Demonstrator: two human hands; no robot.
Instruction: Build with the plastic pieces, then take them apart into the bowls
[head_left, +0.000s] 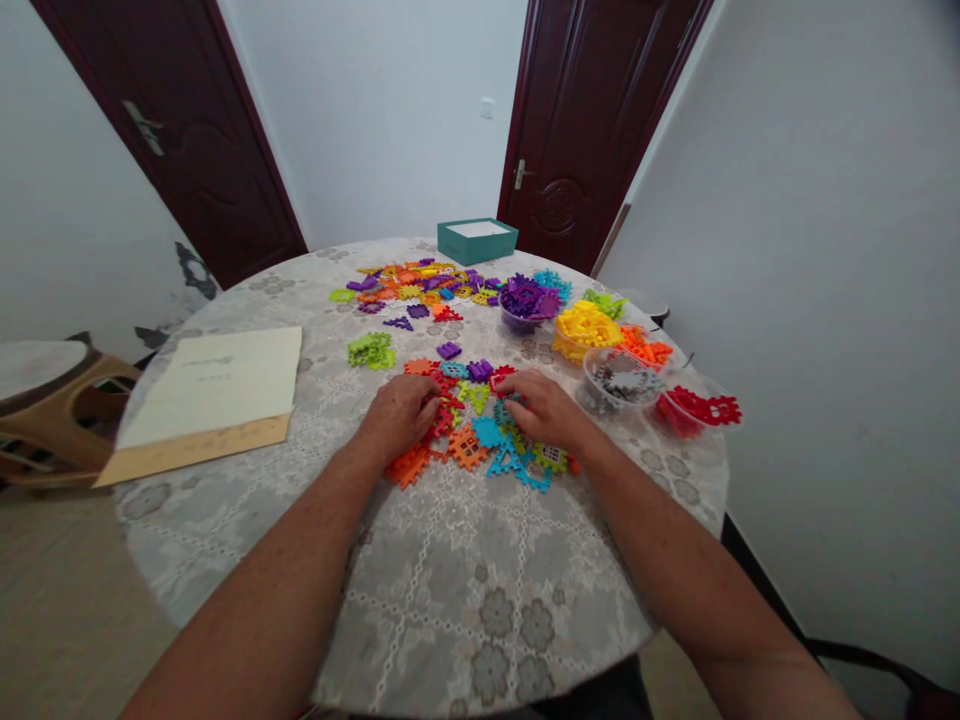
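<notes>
Beside a mixed pile of interlocking plastic building pieces, my left hand [403, 408] is closed, its fingers and thumb curled on a red piece [450, 402]. My right hand [546, 406] reaches over the pile's right side with its index finger and thumb apart. Its index fingertip is close to a red frame piece [500, 378], and the thumb is by a teal piece [501, 412]. In front of both hands lie an orange window piece [467, 447] and blue pieces [504, 458]. Purple pieces [480, 370] sit just behind. The right hand's palm side is hidden.
Clear tubs of purple [529, 297], yellow [587, 328], grey [624, 382] and red pieces [701, 408] line the right. A bigger mixed heap [427, 282], a green stack [371, 350], a teal box [478, 240] and a paper folder [217, 375] share the round table.
</notes>
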